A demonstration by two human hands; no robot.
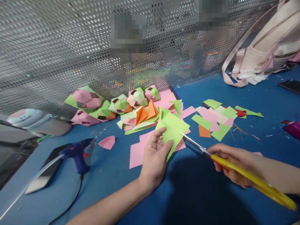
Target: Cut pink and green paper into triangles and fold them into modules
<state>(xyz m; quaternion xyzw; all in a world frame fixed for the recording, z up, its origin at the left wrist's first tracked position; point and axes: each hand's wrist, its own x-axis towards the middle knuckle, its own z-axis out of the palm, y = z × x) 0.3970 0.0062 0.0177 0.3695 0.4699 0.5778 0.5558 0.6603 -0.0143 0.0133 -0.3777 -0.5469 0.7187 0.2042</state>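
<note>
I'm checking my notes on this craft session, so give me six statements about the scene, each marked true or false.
1. The left hand holds a piece of green paper. True.
2. The right hand holds scissors with a yellow handle. True.
3. The scissors point away from the green paper. False: their tip points at it and overlaps it in this view.
4. The glue gun lies to the right of the scissors. False: it lies to the left of the left hand.
5. A pale pink bag is at the upper right of the picture. True.
6. All the loose paper on the table is green. False: pink paper and orange paper lie there too.
</note>
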